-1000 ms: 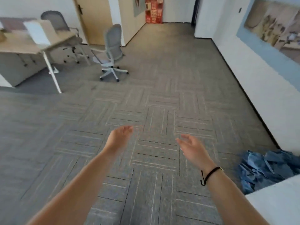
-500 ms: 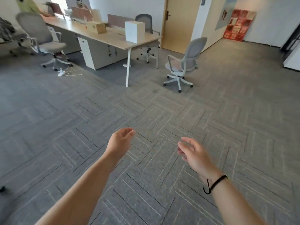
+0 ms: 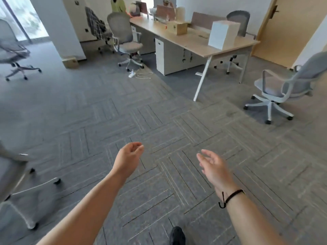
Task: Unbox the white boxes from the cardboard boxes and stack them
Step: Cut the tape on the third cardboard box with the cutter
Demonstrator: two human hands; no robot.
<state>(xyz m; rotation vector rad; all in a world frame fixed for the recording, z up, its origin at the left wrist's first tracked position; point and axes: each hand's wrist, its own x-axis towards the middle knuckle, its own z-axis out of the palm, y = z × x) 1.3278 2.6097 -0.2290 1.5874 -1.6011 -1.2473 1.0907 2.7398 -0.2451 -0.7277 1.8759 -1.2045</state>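
Hovering empty over carpet [image 3: 159, 112], left hand [image 3: 127, 159] and right hand [image 3: 215, 167] relaxed.

Pretty clearly an office: long worktop [image 3: 192, 41], grey swivel chairs [image 3: 281, 85], carpet tiles [image 3: 159, 121], a drawer cabinet [image 3: 168, 55] underneath.

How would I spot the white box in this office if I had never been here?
Find the long wooden desk at the back right. The white box stands upright near its closest end. It is plain white and taller than the brown cardboard box farther along.
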